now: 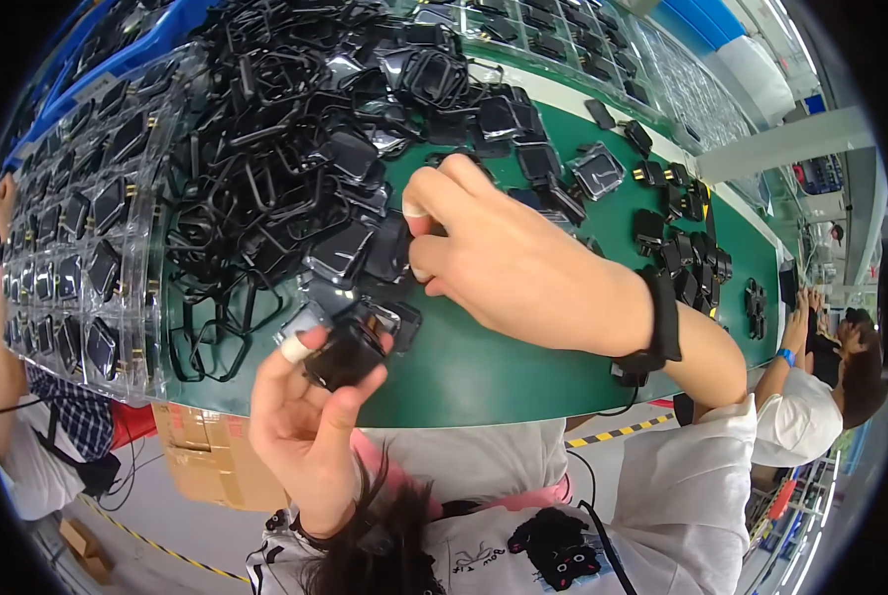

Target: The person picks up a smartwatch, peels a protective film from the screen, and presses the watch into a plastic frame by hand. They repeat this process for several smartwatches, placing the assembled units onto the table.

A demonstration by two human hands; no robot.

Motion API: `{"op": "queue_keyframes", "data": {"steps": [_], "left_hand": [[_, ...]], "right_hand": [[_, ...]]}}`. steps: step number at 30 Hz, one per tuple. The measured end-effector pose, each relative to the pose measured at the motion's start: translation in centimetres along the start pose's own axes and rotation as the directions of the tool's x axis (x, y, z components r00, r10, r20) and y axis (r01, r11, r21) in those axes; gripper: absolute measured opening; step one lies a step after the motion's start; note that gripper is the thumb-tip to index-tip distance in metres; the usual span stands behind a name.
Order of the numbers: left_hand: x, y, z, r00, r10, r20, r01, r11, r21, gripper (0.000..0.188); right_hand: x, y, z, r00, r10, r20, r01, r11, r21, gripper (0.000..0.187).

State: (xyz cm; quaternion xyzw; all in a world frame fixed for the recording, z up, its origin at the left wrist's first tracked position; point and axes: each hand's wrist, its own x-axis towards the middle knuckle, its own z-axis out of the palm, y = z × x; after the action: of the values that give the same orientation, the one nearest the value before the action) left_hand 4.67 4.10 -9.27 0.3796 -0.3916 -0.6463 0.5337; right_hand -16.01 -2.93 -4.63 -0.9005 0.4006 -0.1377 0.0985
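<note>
My left hand, with a white cover on one fingertip, grips a glossy black square casing between fingers and thumb near the table's front edge. Above and to its right, my right hand reaches across with fingers curled together; whether something small is in them is hidden. A black strap is on that wrist. Close to the right fingertips lie dark square pieces in clear film. More film-wrapped square pieces rest just behind the left hand. Black rounded-square frames are heaped to the left.
The green tabletop carries clear compartment trays of black pieces at left and more trays behind. Black casings with gold-coloured parts cluster at right. A cardboard box stands below. Other people work on both sides.
</note>
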Motion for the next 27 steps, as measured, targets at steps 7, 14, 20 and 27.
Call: {"op": "queue_keyframes", "data": {"steps": [7,14,20,27], "left_hand": [[0.6,-0.5,0.5,0.996,0.08,0.035,-0.069,0.963,-0.26,0.054],[-0.2,-1.2,-0.1,0.953,-0.043,0.301,0.147,0.931,-0.333,0.053],[-0.7,-1.6,-1.3,0.97,-0.014,0.244,0.098,0.937,-0.335,0.049],[-0.5,-0.9,-1.3,0.996,0.059,-0.063,-0.075,0.955,-0.288,0.052]], "right_hand": [[0.3,-3.3,-2.9,0.999,-0.026,0.04,0.013,0.96,0.281,0.023],[-0.5,-3.9,-0.4,0.997,-0.009,-0.078,0.032,0.956,0.292,0.025],[0.6,-3.4,-0.2,0.983,0.153,0.103,-0.179,0.658,0.732,0.024],[3.3,-3.1,1.3,1.0,0.003,-0.027,0.019,0.648,0.761,0.023]]}}
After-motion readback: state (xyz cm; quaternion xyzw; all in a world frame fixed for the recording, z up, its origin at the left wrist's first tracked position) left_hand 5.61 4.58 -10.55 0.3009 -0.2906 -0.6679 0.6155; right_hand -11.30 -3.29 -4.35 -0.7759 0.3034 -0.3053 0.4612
